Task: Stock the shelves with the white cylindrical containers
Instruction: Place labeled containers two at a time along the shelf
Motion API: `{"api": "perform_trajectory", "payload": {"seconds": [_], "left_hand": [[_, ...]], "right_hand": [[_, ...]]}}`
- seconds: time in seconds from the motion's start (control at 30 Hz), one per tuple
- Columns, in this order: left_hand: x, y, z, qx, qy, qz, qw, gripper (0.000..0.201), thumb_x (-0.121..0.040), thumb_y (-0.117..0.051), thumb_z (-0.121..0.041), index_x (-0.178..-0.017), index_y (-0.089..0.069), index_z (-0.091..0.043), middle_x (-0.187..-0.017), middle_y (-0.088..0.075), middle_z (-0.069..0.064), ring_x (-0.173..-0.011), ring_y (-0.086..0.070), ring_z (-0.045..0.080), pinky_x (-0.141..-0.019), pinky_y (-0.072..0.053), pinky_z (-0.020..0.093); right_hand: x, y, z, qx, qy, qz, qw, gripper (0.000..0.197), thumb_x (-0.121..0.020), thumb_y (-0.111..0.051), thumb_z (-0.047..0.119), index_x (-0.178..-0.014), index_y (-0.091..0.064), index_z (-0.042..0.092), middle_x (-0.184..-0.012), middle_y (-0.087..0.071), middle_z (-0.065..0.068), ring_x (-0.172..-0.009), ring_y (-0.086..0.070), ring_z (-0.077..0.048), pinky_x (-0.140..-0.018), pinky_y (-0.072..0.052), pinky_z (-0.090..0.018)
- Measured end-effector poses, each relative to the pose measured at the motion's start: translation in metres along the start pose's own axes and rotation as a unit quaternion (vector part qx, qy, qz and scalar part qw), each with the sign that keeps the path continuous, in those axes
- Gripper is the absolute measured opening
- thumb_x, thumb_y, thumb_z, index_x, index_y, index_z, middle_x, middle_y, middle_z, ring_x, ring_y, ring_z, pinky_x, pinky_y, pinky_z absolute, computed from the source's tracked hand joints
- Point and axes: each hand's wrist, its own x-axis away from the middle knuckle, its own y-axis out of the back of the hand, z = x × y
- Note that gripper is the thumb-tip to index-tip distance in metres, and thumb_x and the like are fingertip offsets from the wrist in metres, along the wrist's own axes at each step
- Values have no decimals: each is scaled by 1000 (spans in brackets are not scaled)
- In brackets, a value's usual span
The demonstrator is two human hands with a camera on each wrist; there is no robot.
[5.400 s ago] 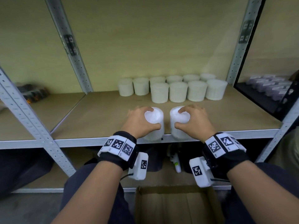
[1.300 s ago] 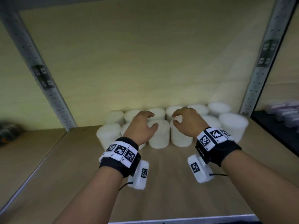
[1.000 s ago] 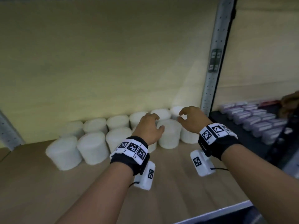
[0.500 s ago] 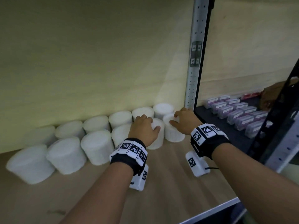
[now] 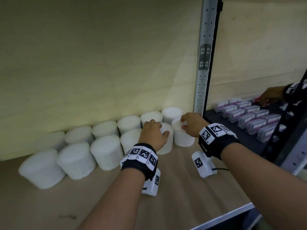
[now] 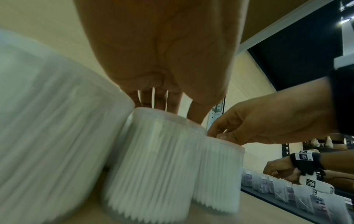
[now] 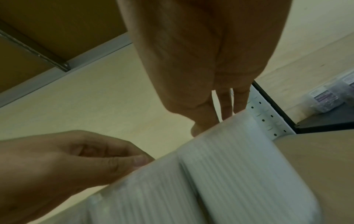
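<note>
Placement step: left hand [image 5: 153,135] and right hand [image 5: 191,124] each grip a container top with curled fingers, front row, 1 o'clock of shelf [image 5: 182,188]. Next: release, withdraw.

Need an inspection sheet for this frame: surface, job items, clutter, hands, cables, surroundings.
Surface: wooden shelf board, bare at the front.
Job's things: white cylindrical containers upright in two rows along the back wall; the front row's two rightmost, left container and right container, stand side by side under the hands.
Clutter: nothing seen.
Grippers: left hand holds the left container by its top; right hand holds the right container's rim.
Cables: black cable from the right wrist camera.
Surroundings: perforated metal upright; dark neighbouring shelf with purple-labelled packs, where another person's hand reaches.
</note>
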Motion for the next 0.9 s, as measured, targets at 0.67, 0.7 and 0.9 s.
{"api": "perform_trajectory", "payload": {"seconds": [0.67,0.7,0.9], "left_hand": [[0,-2,2,23,2,-7,1000,46,-90,-56,-37,-126,-55,-9,-126,-51,8,-123,-40,25,-102,-37,34],[0,-2,2,23,1,-7,1000,46,-90,-56,-37,-126,-55,-9,-126,-51,8,-123,-40,25,-102,-37,34],[0,-1,2,20,1,-5,1000,45,-91,-56,-37,-126,-55,-9,-126,-51,9,-123,-40,26,-102,-36,34]], "right_hand": [[-1,-3,13,28,-23,-21,999,58,-93,-45,52,-129,-52,7,-131,-48,-14,-124,-42,-35,-105,-37,-41],[-1,-2,13,25,-21,-19,999,56,-93,-47,50,-130,-51,8,-131,-48,-14,-125,-42,-34,-105,-38,-41],[-3,2,7,16,14,15,1000,43,-89,-56,37,-131,-50,30,-141,-45,2,-127,-47,-24,-106,-41,-43]]}}
